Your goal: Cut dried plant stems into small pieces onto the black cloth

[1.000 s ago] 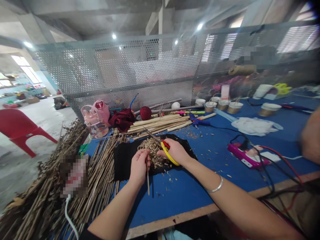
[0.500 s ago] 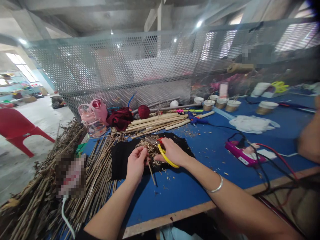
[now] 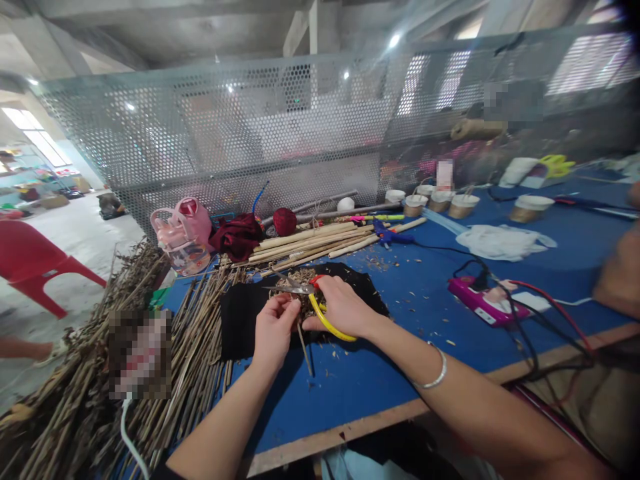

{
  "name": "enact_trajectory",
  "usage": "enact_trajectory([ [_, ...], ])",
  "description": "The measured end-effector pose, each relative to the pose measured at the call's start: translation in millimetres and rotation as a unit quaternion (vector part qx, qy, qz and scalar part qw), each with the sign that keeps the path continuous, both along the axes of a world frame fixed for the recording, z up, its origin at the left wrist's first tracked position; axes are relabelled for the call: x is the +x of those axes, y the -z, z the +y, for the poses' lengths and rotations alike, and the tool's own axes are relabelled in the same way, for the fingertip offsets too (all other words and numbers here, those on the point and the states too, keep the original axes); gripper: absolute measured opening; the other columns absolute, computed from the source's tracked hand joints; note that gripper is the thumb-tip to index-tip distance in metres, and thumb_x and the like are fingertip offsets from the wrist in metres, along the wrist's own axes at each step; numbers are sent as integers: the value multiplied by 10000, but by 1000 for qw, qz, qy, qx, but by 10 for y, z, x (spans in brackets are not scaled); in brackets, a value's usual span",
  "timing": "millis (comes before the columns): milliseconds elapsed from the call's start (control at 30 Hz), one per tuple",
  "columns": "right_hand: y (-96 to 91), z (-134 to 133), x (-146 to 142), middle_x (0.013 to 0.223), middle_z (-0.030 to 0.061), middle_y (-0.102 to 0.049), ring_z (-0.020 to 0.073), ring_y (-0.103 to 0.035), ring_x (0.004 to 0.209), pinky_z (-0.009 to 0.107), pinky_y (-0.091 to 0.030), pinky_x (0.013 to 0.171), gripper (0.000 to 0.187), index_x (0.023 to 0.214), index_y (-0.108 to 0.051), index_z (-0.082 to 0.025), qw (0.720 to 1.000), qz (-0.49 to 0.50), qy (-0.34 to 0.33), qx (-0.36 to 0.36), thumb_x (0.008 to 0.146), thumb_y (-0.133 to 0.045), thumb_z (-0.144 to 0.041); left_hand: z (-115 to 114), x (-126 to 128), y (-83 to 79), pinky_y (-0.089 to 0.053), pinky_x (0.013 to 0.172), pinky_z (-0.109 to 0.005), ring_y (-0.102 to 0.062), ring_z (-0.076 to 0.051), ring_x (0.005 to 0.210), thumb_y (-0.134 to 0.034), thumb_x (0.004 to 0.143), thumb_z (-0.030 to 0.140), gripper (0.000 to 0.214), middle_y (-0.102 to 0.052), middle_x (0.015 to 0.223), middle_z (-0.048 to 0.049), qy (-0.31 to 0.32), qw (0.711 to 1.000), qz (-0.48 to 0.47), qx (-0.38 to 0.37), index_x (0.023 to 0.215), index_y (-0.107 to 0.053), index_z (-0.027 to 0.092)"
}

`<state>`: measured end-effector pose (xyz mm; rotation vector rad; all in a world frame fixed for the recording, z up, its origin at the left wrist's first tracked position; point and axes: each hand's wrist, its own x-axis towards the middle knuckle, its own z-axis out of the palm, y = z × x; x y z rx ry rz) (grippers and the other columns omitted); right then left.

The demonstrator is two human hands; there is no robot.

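Person's lower leg [image 3: 25, 349] entering at left edge of frame; scissors [image 3: 327, 321] at center swinging flatter, blades [image 3: 299, 289] parting wider; thin stick [image 3: 305, 350] slanting, lower end rightward.

yellow-and-red-handled scissors [image 3: 306, 289], black cloth [image 3: 237, 323], blue table [image 3: 350, 387]

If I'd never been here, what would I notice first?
Probably the open metal scissors with yellow-and-red handles in the right fingers, above pale dry clippings on a black cloth. Then the red plastic chair at far left, and the magenta plastic power strip on the right of the blue tabletop.
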<state>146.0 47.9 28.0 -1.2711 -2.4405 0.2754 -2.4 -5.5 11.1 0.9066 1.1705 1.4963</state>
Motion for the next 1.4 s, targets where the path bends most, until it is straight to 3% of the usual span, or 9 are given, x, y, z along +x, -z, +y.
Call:
enact_trajectory([
  [200,10,-20,-32,930,90,-539,227,-496,839,316,-355,694,740,969,-469,-163,1000,3,-2,15,511,-580,-733,-12,21,-5,-378,458,-164,-506,-64,508,-693,625,349,309,-602,642,5,-26,1000,15,-1,795,-556,129],
  [333,47,-34,-40,818,61,-579,209,-550,723,272,-330,581,680,924,-460,-178,1000,-6,1,-19,563,-524,-750,-17,25,-11,-318,392,-149,-429,-36,414,-693,623,362,310,-549,561,44,-33,999,23,-4,757,-528,137],
  [733,85,-39,-89,733,38,-607,181,-564,631,240,-250,497,593,836,-480,-196,998,-1,14,-58,595,-513,-736,-22,11,-29,-298,381,-151,-410,-33,395,-687,632,378,330,-543,550,46,-39,999,17,-2,793,-526,138],
  [1033,63,-6,-66,718,41,-615,181,-569,632,234,-257,487,575,802,-518,-202,997,-26,34,-68,604,-496,-742,-9,12,-29,-281,370,-136,-391,-19,379,-690,632,369,333,-522,528,55,-37,999,4,-8,803,-530,133],
  [1200,45,21,-51,724,43,-626,197,-585,655,243,-282,504,572,811,-518,-209,996,-48,32,-60,628,-460,-748,8,-15,13,-344,405,-152,-464,-43,430,-685,634,377,344,-562,604,31,-35,999,4,-16,830,-532,139],
  [1400,22,-5,-18,782,57,-636,235,-605,690,263,-312,535,695,906,-480,-201,996,-76,19,-30,554,-458,-800,17,-20,24,-326,402,-155,-434,-41,427,-688,620,386,324,-538,585,43,-54,998,24,-7,771,-531,147],
])
